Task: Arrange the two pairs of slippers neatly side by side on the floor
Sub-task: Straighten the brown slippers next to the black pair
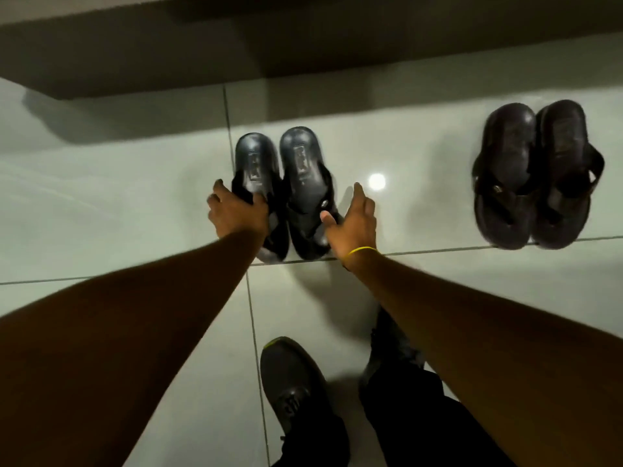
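Note:
Two pairs of dark slippers lie on the pale tiled floor, heels pointing away from me. The black pair is in the middle: its left slipper (258, 163) and right slipper (305, 170) lie close side by side. My left hand (237, 210) grips the strap area of the left slipper. My right hand (354, 220) is spread open at the right edge of the right slipper, thumb touching its strap. The dark brown pair (536, 173) lies together at the far right, apart from both hands.
A dark low step or ledge (135, 45) runs along the top of the view, behind the slippers. My own dark shoe (290, 382) and trouser leg (404, 399) are at the bottom centre. A lamp glare (377, 181) shines on the tile between the pairs.

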